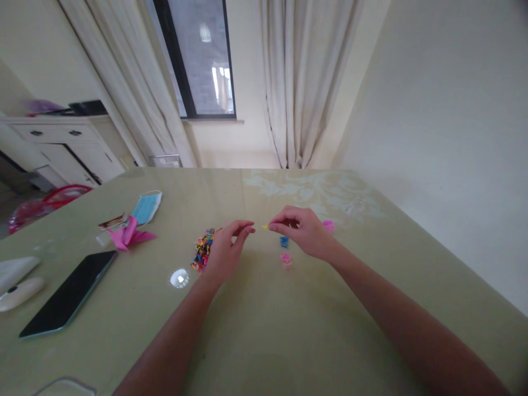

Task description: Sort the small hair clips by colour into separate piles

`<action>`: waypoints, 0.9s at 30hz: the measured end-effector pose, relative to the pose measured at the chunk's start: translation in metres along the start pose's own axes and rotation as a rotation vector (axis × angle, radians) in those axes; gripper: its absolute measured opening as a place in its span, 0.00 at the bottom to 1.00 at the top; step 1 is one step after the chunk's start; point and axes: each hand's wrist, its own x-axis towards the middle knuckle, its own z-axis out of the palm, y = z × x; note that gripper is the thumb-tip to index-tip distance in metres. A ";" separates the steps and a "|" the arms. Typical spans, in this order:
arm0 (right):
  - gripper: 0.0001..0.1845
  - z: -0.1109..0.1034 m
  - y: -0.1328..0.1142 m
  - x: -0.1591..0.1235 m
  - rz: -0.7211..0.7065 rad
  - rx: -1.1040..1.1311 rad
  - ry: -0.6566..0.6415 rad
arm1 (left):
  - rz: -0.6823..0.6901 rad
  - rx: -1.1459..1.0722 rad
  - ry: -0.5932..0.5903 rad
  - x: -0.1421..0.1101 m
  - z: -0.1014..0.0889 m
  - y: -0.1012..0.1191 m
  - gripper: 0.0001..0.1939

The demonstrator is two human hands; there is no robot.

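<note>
My right hand (305, 231) pinches a tiny yellow band (264, 226) between thumb and forefinger, its end poking out to the left. Just across a small gap, my left hand (231, 245) has thumb and fingertips drawn together; whatever they hold, if anything, is too small to make out. Beside and partly behind the left hand lies a pile of small multicoloured bands (202, 252). Under the right hand sit a little blue bunch (284, 242) and a pink bunch (286, 259). Another pink bunch (329, 225) is partly hidden behind the right hand.
On the left of the glossy table (247, 330) lie a dark-screened tablet or phone (70, 291), a white computer mouse (20, 294), a pink folded-paper shape (130, 235) and a blue face mask (147, 208). A bright round reflection (179, 278) shows near the pile. A wall (454, 137) borders the right side.
</note>
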 end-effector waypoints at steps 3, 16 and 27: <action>0.14 -0.014 -0.007 0.000 0.054 0.128 -0.009 | -0.008 0.471 -0.011 -0.003 -0.001 -0.010 0.15; 0.14 -0.033 -0.029 -0.003 0.034 0.215 0.026 | -0.099 0.927 -0.116 -0.004 -0.005 -0.025 0.18; 0.06 -0.017 0.059 0.022 0.122 -0.272 0.107 | -0.200 0.926 -0.130 0.002 -0.009 -0.026 0.18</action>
